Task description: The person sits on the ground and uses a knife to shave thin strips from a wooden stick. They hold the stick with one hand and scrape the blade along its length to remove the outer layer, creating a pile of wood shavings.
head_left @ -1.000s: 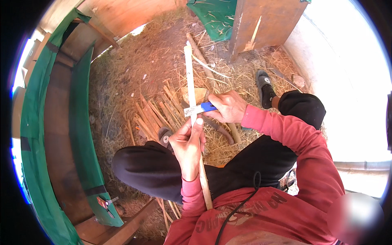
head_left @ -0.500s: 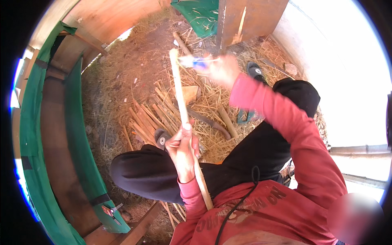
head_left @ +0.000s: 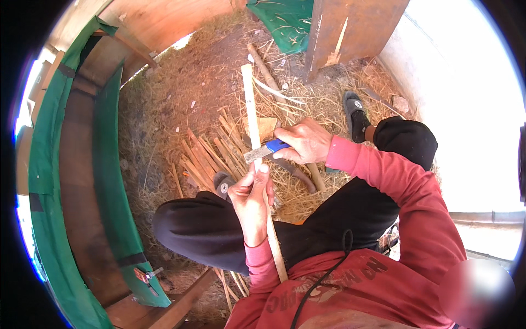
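Observation:
My left hand (head_left: 252, 205) is closed around a long, pale, peeled stick (head_left: 250, 104), below its middle. The stick slants up and away from me, its lower end against my red top. In my right hand (head_left: 307, 141) is a knife (head_left: 259, 153) with a blue handle and a broad metal blade. That blade lies across the stick just above my left thumb. Beyond the knife a pale curled shaving (head_left: 279, 92) shows against the ground; whether it is falling or lying there I cannot tell.
Split wooden strips (head_left: 205, 159) lie in a pile between my feet, beside a wood block (head_left: 262, 128). Shavings and straw cover the ground. A dark board (head_left: 334, 38) stands ahead; a green-covered bench (head_left: 107, 181) runs along the left. A pale wall (head_left: 438, 98) rises at right.
My right hand has drawn the knife down along the stick, from near its far end to just above my left hand. A curled shaving now shows beyond it.

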Available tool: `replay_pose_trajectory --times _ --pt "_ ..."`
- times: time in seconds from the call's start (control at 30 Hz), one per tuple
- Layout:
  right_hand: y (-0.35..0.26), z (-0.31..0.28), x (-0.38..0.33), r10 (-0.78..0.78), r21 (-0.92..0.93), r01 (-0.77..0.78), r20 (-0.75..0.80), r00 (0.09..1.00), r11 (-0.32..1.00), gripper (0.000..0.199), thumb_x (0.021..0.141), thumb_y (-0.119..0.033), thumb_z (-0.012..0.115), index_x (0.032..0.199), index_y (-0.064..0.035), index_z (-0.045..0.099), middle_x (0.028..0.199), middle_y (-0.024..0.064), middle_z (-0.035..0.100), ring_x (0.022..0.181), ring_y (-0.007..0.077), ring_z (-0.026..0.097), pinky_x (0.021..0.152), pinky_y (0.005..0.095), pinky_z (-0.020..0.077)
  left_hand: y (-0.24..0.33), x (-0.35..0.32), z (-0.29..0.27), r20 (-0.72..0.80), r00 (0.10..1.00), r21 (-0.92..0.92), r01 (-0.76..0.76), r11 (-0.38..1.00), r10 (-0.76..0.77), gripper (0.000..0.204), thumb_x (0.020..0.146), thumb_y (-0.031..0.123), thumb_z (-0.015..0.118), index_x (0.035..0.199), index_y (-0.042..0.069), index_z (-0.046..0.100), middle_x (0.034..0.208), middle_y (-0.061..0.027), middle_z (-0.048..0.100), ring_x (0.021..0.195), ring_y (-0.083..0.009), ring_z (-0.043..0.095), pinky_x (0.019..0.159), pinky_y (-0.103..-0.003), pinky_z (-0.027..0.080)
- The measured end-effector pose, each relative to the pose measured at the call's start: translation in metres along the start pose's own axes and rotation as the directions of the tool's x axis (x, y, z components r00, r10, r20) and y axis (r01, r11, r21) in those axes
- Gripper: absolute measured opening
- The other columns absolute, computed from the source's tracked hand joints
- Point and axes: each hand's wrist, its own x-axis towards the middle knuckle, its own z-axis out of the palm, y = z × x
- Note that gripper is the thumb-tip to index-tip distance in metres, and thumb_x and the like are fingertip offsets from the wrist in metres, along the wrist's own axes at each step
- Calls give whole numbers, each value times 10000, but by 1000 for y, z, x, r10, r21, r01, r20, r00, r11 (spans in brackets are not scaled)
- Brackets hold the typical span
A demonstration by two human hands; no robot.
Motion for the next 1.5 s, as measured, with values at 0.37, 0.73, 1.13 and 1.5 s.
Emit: replay_pose_trajectory --times 0.37,0.73,1.13,1.5 --pt "36 -31 31 199 -189 -304 -430 881 934 372 896 -418 623 971 -54 645 650 161 633 521 324 626 461 411 480 7 -14 9 68 997 -35 27 999 -25 297 954 106 614 1225 -14 629 598 36 473 469 -23 392 401 -195 310" --pt "1 -20 13 122 -144 -140 -130 984 980 414 869 -482 638 885 -73 574 528 128 537 481 353 578 439 439 428 6 -9 12 69 998 -63 -1 998 5 336 977 187 596 1218 -46 613 568 24 445 456 -39 392 387 -200 303" --pt "29 4 25 87 -346 -137 -156 984 928 451 804 -524 663 893 -95 559 626 129 609 491 301 610 411 417 432 -13 3 0 86 996 -217 45 975 -27 339 998 209 555 1210 -54 582 587 40 393 499 -38 369 395 -198 289" --pt "76 -4 28 254 229 -205 -211 944 952 523 949 -563 482 845 -75 638 561 124 546 397 207 506 412 367 428 -32 6 -7 204 955 -312 270 911 -213 351 1002 232 547 1219 -41 583 561 40 388 457 -38 338 394 -199 278"
